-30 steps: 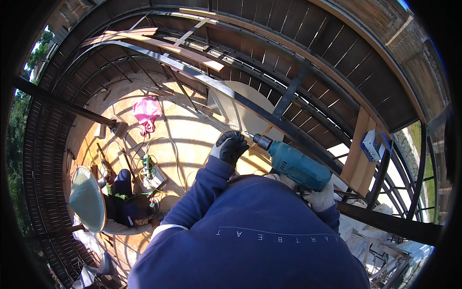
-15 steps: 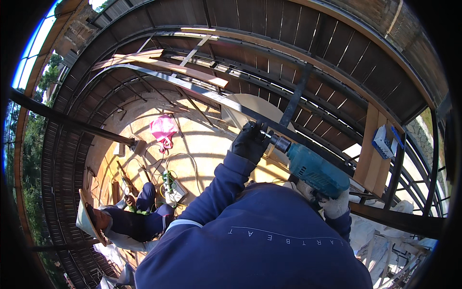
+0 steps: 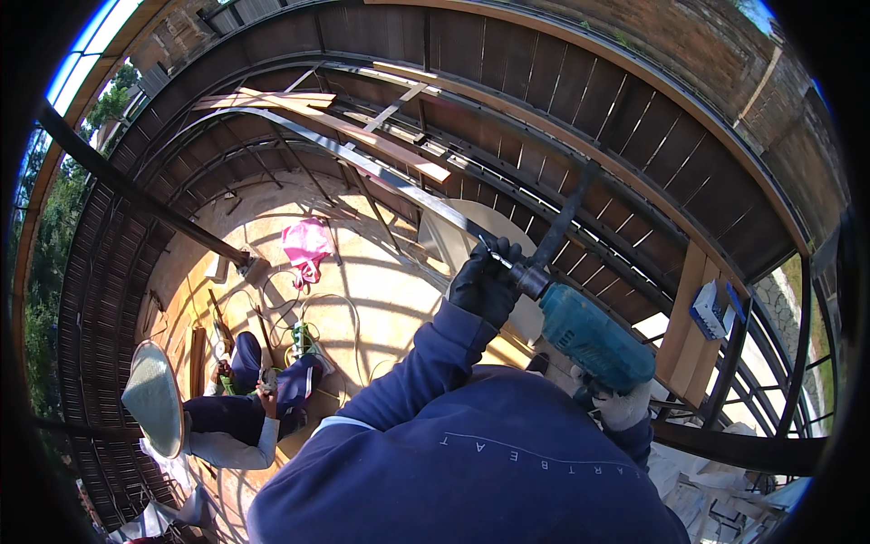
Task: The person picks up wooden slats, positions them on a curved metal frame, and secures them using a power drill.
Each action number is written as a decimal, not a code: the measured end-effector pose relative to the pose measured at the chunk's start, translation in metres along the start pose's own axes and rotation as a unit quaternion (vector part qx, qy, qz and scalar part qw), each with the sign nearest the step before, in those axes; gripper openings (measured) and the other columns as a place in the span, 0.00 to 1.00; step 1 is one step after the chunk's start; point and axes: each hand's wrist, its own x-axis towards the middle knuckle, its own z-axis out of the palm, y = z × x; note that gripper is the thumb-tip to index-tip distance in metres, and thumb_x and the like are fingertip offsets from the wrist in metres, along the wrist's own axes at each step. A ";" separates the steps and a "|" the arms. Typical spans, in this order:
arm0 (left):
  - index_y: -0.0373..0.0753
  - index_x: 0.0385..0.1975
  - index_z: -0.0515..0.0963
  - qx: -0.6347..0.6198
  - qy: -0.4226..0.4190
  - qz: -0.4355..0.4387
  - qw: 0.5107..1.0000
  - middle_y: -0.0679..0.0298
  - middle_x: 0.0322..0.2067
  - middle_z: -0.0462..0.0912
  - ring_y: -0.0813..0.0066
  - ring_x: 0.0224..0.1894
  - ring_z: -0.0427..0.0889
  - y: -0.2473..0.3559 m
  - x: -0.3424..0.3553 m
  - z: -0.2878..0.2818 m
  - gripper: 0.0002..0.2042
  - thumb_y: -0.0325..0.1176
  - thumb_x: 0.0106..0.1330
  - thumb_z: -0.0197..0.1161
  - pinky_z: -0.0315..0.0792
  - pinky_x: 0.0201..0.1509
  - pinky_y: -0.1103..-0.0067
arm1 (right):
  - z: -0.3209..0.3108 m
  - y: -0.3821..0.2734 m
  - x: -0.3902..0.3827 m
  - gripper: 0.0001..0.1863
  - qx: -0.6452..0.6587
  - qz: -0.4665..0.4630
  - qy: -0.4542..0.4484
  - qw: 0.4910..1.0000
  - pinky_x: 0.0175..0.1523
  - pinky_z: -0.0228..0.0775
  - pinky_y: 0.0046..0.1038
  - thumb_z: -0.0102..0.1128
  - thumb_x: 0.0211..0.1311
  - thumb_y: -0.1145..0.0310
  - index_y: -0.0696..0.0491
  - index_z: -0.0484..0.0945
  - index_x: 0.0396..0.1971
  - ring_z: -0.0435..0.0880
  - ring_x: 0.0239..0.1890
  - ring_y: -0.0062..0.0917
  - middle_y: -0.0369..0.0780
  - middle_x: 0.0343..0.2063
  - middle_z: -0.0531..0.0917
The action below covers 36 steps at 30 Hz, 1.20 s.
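Note:
My right hand (image 3: pixel 625 406), in a pale glove, is wrapped round the rear handle of a teal power drill (image 3: pixel 594 335). The drill lies slantwise in front of my chest, its black chuck (image 3: pixel 531 279) pointing up and left. My left hand (image 3: pixel 480 288), in a black glove, has its fingers closed round the thin drill bit (image 3: pixel 497 257) just ahead of the chuck. Behind the bit runs a long grey metal rail (image 3: pixel 381 172). A pale round panel (image 3: pixel 485 222) shows beyond my left hand, partly covered by it.
Wooden planks (image 3: pixel 686 349) at the right bear a blue-and-white box (image 3: pixel 713 311). Loose boards (image 3: pixel 362 136) lie across the dark curved framework. On the floor below, a co-worker in a conical hat (image 3: pixel 156 399) sits near cables and a pink cloth (image 3: pixel 308 245). A dark pole (image 3: pixel 154 204) stands left.
The view has shifted slightly. My left hand stays at the bit and the drill is held much as before. The co-worker's head has dipped, so the hat's top now shows.

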 end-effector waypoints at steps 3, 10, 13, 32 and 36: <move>0.46 0.44 0.84 -0.004 -0.017 0.012 1.000 0.65 0.51 0.86 0.63 0.63 0.79 0.000 -0.002 0.002 0.07 0.37 0.72 0.67 0.69 0.72 0.51 | 0.007 -0.004 0.000 0.24 -0.061 -0.018 0.007 0.998 0.48 0.82 0.38 0.62 0.66 0.77 0.61 0.71 0.61 0.87 0.43 0.38 0.51 0.49 0.84; 0.45 0.44 0.85 -0.014 -0.031 0.021 0.999 0.63 0.51 0.87 0.62 0.61 0.81 0.000 0.000 -0.001 0.07 0.37 0.72 0.67 0.67 0.75 0.51 | 0.003 -0.006 0.001 0.30 -0.037 -0.011 -0.056 0.998 0.54 0.80 0.38 0.70 0.62 0.70 0.63 0.71 0.62 0.85 0.52 0.36 0.51 0.56 0.81; 0.45 0.45 0.85 -0.012 -0.015 0.029 0.999 0.63 0.50 0.88 0.62 0.61 0.81 -0.001 -0.001 0.000 0.07 0.37 0.72 0.67 0.67 0.76 0.51 | 0.007 -0.010 -0.003 0.39 -0.128 -0.027 -0.016 0.991 0.61 0.77 0.37 0.76 0.57 0.63 0.63 0.69 0.66 0.82 0.59 0.35 0.50 0.60 0.79; 0.48 0.60 0.77 0.037 0.024 0.015 0.999 0.65 0.58 0.83 0.62 0.64 0.79 0.002 0.000 -0.013 0.20 0.39 0.70 0.68 0.67 0.75 0.51 | 0.007 0.010 -0.002 0.35 0.003 0.018 0.018 1.000 0.53 0.84 0.40 0.76 0.60 0.63 0.58 0.70 0.64 0.87 0.52 0.45 0.53 0.53 0.83; 0.49 0.65 0.74 0.076 0.049 0.021 0.996 0.67 0.57 0.81 0.65 0.62 0.79 0.004 -0.002 0.009 0.24 0.41 0.69 0.69 0.68 0.74 0.54 | 0.000 0.017 -0.003 0.28 0.006 0.015 0.018 1.000 0.52 0.85 0.38 0.69 0.61 0.75 0.60 0.72 0.61 0.88 0.51 0.42 0.52 0.51 0.85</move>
